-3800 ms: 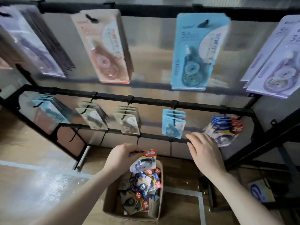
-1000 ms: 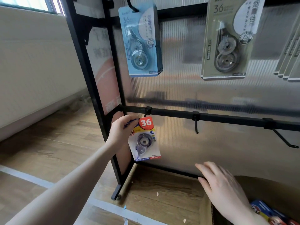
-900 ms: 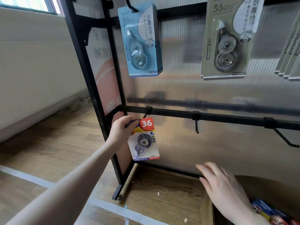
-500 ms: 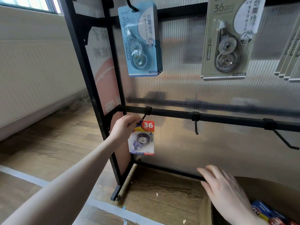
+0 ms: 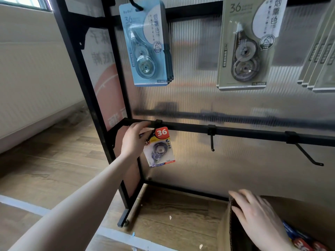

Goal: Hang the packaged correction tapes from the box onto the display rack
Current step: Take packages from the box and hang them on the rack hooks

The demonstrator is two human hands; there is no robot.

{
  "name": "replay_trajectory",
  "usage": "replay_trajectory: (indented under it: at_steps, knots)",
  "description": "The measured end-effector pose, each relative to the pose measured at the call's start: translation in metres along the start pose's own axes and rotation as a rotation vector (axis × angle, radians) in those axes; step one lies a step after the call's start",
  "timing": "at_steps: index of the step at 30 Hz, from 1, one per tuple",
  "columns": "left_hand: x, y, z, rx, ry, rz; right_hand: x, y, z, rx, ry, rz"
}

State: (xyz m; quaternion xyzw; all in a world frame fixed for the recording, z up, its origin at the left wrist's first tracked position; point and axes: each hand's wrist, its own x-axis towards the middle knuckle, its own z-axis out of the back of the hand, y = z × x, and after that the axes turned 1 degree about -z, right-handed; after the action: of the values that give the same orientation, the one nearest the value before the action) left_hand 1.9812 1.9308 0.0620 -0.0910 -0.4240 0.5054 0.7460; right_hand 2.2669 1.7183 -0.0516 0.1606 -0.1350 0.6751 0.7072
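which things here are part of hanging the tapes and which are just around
Part of the job:
- small "36" tape pack, held by the left hand
- leftmost hook on the lower rail
- cardboard box under the right hand
- packs in the box

Just around:
- blue pack
- olive pack
- two empty hooks

A wood-plank floor meets a pale ribbed wall beneath a window.
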Motion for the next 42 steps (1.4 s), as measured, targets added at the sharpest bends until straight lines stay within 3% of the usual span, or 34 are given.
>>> replay_trajectory:
  at_steps: [11,24,35,42]
  knots:
    - [-0.100,-0.015,-0.019,0.089,0.011,0.089,-0.048,-0.054,0.008,-0.104,0.237,-0.291]
    - [-0.184,-0.123,-0.097,0.209,0.321,-0.246,-0.092,-0.097,0.036,-0.114,0.371,-0.314]
    - [-0.234,-0.164,-0.168,0.220,0.539,-0.376,-0.124,-0.150,0.026,-0.137,0.474,-0.392]
    - [-0.251,-0.163,-0.206,0.281,0.786,-0.316,-0.131,-0.160,0.001,-0.071,0.563,-0.425]
